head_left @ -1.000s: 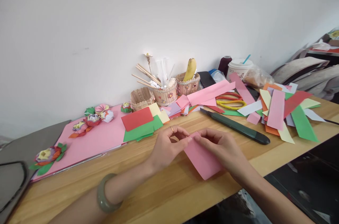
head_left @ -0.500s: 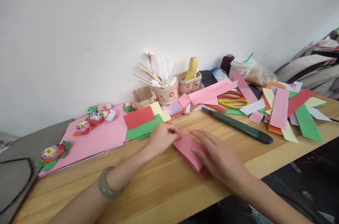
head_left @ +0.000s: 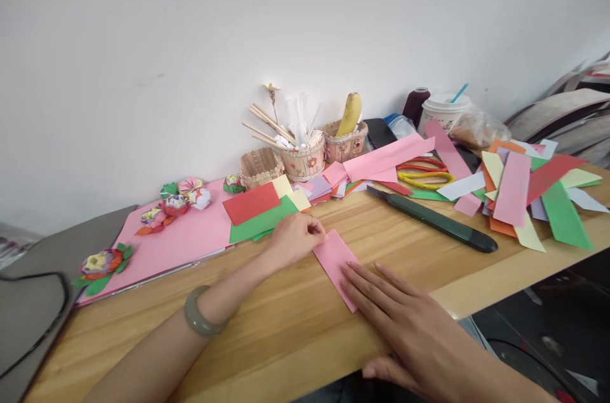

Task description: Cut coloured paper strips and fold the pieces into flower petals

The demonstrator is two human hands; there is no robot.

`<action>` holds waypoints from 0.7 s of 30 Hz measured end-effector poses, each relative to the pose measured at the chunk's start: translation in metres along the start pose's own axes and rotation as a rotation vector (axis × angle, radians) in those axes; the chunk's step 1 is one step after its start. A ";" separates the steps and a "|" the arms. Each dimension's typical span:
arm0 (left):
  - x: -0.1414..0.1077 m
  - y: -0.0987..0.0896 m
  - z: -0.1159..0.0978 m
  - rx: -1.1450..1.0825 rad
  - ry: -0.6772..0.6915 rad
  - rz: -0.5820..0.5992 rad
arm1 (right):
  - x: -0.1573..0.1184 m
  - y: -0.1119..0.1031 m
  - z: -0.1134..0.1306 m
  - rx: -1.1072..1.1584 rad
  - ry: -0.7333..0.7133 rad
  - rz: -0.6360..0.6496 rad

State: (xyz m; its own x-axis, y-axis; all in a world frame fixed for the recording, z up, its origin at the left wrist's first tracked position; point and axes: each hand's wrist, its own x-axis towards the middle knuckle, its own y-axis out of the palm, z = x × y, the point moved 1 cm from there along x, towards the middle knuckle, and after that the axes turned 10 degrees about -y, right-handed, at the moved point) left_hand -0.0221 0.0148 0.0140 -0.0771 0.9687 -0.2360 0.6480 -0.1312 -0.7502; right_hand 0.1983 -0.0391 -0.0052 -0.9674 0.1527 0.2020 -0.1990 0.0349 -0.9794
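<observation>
A narrow folded pink paper (head_left: 334, 263) lies flat on the wooden table (head_left: 229, 320) between my hands. My left hand (head_left: 296, 239) pinches its upper left end, thumb and fingers together. Stretched fingers of my right hand (head_left: 398, 311) rest on its right edge near the lower end, with the thumb spread apart. Behind my left hand lie a red paper (head_left: 252, 203) and a green paper (head_left: 260, 222). A dark green utility knife (head_left: 436, 218) sits to the right of the pink paper.
Folded paper flowers (head_left: 174, 204) sit on a pink sheet (head_left: 204, 228) at the left. Small baskets (head_left: 305, 163) line the wall, one with a banana (head_left: 351, 114). Yellow-handled scissors (head_left: 426, 182), a lidded cup (head_left: 444, 114) and scattered coloured strips (head_left: 512, 190) are at the right.
My right hand has moved down and toward me, its fingers now flatter on the pink paper. The paper's raised fold has been pressed flat. My left hand keeps its pinch.
</observation>
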 end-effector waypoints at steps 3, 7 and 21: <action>0.000 0.000 0.001 0.018 -0.006 0.000 | -0.014 -0.002 0.008 -0.111 -0.037 -0.029; -0.001 -0.001 -0.001 0.069 -0.010 -0.009 | -0.025 0.000 0.012 -0.200 -0.040 -0.047; -0.029 -0.016 -0.013 0.527 0.160 -0.027 | -0.036 -0.005 -0.008 -0.166 -0.004 -0.152</action>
State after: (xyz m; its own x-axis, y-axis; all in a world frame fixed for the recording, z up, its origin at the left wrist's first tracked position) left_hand -0.0208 -0.0085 0.0407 0.0544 0.9878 -0.1461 0.1775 -0.1535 -0.9721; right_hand 0.2353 -0.0370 -0.0073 -0.9289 0.1297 0.3469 -0.3143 0.2191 -0.9237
